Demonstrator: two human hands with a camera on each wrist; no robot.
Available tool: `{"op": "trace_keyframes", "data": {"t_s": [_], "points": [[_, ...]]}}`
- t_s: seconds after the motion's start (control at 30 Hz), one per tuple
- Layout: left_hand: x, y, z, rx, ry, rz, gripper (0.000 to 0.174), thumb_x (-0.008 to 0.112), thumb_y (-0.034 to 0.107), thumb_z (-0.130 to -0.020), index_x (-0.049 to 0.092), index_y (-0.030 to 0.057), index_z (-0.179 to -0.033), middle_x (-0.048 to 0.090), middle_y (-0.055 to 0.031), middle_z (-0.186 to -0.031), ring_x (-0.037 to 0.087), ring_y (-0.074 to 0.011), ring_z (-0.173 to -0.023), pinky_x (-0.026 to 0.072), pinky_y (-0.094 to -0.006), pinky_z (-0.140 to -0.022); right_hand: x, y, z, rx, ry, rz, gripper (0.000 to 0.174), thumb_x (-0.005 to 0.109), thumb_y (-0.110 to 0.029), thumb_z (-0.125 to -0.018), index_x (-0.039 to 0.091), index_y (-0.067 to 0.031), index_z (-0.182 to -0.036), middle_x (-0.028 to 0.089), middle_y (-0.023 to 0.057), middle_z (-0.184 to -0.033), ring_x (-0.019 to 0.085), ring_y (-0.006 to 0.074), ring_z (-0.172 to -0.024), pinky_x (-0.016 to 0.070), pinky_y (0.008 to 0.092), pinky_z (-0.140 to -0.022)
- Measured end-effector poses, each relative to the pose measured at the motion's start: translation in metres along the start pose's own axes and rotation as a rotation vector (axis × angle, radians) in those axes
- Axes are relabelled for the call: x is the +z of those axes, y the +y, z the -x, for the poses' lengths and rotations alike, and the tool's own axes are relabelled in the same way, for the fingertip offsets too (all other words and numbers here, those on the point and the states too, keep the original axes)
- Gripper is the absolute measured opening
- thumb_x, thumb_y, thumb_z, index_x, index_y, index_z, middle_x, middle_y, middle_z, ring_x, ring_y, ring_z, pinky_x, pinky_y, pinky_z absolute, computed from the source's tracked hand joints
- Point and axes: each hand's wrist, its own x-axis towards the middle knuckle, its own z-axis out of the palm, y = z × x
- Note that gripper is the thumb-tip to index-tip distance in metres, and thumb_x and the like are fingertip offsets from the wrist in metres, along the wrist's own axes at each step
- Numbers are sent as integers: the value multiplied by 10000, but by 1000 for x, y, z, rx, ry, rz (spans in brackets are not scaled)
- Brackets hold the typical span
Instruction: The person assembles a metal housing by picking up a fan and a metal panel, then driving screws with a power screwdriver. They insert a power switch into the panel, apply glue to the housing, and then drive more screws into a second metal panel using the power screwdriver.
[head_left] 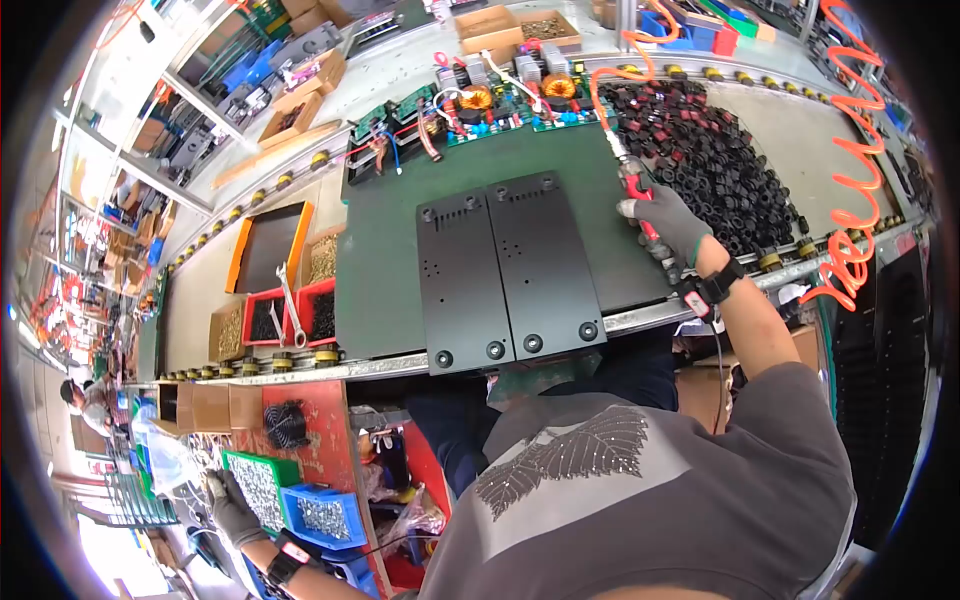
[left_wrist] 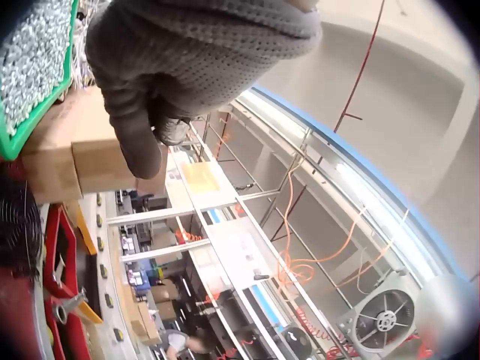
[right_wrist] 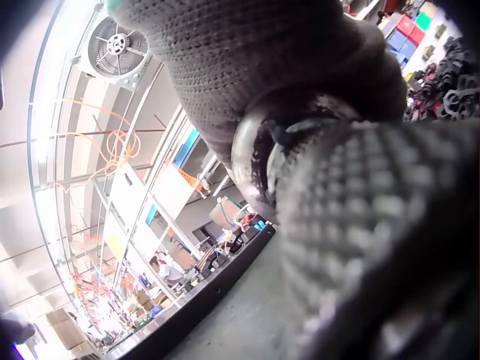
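Observation:
Two dark metal panels (head_left: 462, 285) (head_left: 545, 265) lie side by side on the green mat (head_left: 385, 290), with round black feet at their ends. Right of them, my gloved right hand (head_left: 668, 222) grips a red and silver air tool (head_left: 640, 190) with an orange coiled hose. The right wrist view shows the fingers (right_wrist: 255, 60) curled round its metal body (right_wrist: 251, 154). My gloved left hand (head_left: 235, 510) is low at the left, beside a green bin of small silvery parts (head_left: 255, 490). In the left wrist view, its curled fingers and thumb (left_wrist: 135, 135) pinch a small silvery thing (left_wrist: 174, 131).
A blue bin (head_left: 325, 517) stands beside the green one. Left of the mat are red bins (head_left: 265, 318), wrenches (head_left: 290, 300) and an orange-edged tray (head_left: 270, 245). Circuit boards (head_left: 500, 115) line the mat's far side; black parts (head_left: 700, 150) are heaped at the right.

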Motion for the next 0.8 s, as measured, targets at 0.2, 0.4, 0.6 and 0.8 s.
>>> {"op": "trace_keyframes", "data": {"t_s": [0.2, 0.4, 0.6, 0.8], "points": [[-13, -1, -17, 108, 170, -1411, 659, 541, 561, -915, 616, -20, -1215, 684, -196, -1086, 654, -336, -926, 483, -432, -867, 2, 2, -8, -31, 12, 111, 270, 682, -211, -811, 547, -42, -972, 554, 26, -741, 542, 113, -500, 430, 258, -437], [206, 31, 107, -71, -550, -533, 401, 549, 216, -959, 536, 53, -1325, 588, -68, -1101, 614, -150, -932, 527, -261, -816, 20, -7, 20, 116, -134, -23, 380, 689, -236, -794, 509, -8, -1039, 569, 66, -733, 582, 143, -516, 451, 273, -423], [343, -79, 183, -56, -1073, -655, 529, 569, 324, -956, 460, 29, -1381, 541, -149, -1312, 557, -223, -1162, 457, -334, -986, 48, -8, 42, 81, -256, 5, 404, 677, -225, -792, 501, -1, -1078, 575, 83, -729, 593, 158, -518, 473, 290, -431], [397, -63, 243, -605, -789, -399, 471, 601, 271, -933, 498, 46, -1333, 590, -133, -1188, 608, -211, -1014, 497, -298, -808, 44, 16, 68, 82, -152, -99, 386, 697, -196, -786, 535, 5, -1075, 590, 70, -832, 608, 153, -585, 507, 300, -520]]}}
